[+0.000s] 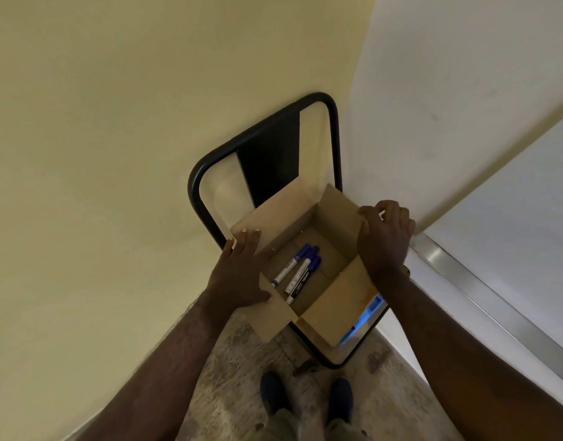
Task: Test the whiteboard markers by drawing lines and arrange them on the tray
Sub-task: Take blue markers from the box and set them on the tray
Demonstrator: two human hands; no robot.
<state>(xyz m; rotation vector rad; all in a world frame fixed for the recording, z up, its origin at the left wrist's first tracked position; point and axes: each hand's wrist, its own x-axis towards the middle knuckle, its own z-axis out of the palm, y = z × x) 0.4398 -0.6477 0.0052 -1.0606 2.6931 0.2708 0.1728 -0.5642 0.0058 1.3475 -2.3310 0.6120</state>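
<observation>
An open cardboard box [335, 214] stands on a black-framed chair [264, 154]. Inside lie three whiteboard markers [297, 273] with blue caps, side by side on the box floor. My left hand [242, 268] presses flat with straight fingers on the box's left flap. My right hand [385, 237] grips the right flap, fingers curled over its edge. A blue tray [367, 316] peeks out from under the box at the front right, mostly hidden.
A yellow wall fills the left and back. A whiteboard [512, 202] with a metal ledge [471, 281] runs along the right. My two feet stand on the speckled floor [229, 361] below the chair.
</observation>
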